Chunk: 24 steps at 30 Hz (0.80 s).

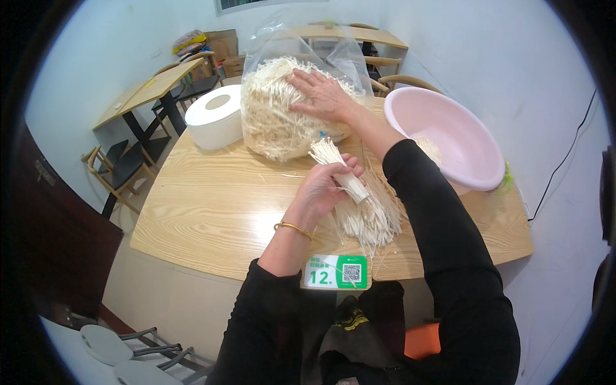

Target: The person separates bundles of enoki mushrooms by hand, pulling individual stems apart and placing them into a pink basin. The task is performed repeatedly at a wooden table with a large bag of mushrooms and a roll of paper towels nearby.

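My left hand (323,185) grips a bundle of enoki mushrooms (349,179), caps pointing away from me and cut ends toward the lower right. Below it, a loose pile of enoki stems (378,224) lies on the wooden table (207,202). My right hand (323,94) rests with fingers spread on the enoki (274,106) heaped in a large clear plastic bag (255,53). Whether its fingertips pinch any strands cannot be made out. Some enoki (428,148) sits inside the pink plastic basin (469,139) at the right, partly hidden by my right forearm.
A big roll of white paper (214,118) stands left of the bag. By the near edge lies a green-and-white card (335,272) with a printed code. Farther back are other tables (154,91) and chairs (120,166). A wall (544,96) borders the right side.
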Motion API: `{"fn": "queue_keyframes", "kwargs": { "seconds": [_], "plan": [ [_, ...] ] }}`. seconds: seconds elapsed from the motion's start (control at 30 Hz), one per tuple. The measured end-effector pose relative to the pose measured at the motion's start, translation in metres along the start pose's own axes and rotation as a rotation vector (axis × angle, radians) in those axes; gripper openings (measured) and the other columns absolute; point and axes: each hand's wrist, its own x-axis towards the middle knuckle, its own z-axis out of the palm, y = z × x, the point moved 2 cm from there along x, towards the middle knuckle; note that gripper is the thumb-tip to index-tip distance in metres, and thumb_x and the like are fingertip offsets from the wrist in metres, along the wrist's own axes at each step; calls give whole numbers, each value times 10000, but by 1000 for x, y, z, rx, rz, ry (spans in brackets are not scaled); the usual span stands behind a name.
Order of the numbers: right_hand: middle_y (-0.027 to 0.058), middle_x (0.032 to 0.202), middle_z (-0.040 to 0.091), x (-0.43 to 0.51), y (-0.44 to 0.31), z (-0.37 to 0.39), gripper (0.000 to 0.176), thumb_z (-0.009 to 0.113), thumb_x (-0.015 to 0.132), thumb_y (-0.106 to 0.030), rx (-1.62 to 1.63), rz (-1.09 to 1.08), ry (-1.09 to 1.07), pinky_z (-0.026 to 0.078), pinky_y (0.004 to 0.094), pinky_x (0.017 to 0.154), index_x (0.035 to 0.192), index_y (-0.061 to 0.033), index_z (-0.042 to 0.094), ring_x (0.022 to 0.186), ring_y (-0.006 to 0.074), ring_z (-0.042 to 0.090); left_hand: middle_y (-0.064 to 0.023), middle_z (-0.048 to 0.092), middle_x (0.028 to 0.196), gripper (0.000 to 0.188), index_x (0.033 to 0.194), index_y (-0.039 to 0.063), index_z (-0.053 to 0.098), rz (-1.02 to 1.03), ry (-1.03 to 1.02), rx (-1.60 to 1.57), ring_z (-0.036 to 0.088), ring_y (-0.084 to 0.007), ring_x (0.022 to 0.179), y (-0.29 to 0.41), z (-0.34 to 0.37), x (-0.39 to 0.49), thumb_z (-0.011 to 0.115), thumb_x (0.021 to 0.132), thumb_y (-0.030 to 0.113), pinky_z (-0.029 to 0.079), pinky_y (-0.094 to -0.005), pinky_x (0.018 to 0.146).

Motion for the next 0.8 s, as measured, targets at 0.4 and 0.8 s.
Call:
{"fn": "queue_keyframes", "kwargs": {
  "seconds": [0.4,0.8],
  "plan": [
    [59,1509,254,-9,1,-7,746,506,812,-613,-18,-21,34,265,599,1038,1430,-240,315,1361,348,252,-153,455,1248,586,1302,-18,324,59,-10,-21,479,-310,1193,6,3,-4,536,757,-56,404,-444,1003],
    [97,721,649,-173,-34,-94,416,674,802,-404,791,517,-37,480,279,605,837,10,660,683,156,615,-90,515,1211,609,1337,31,380,139,-272,393,533,-202,1118,11,21,-18,569,765,-59,445,-361,938]
  ]
}}
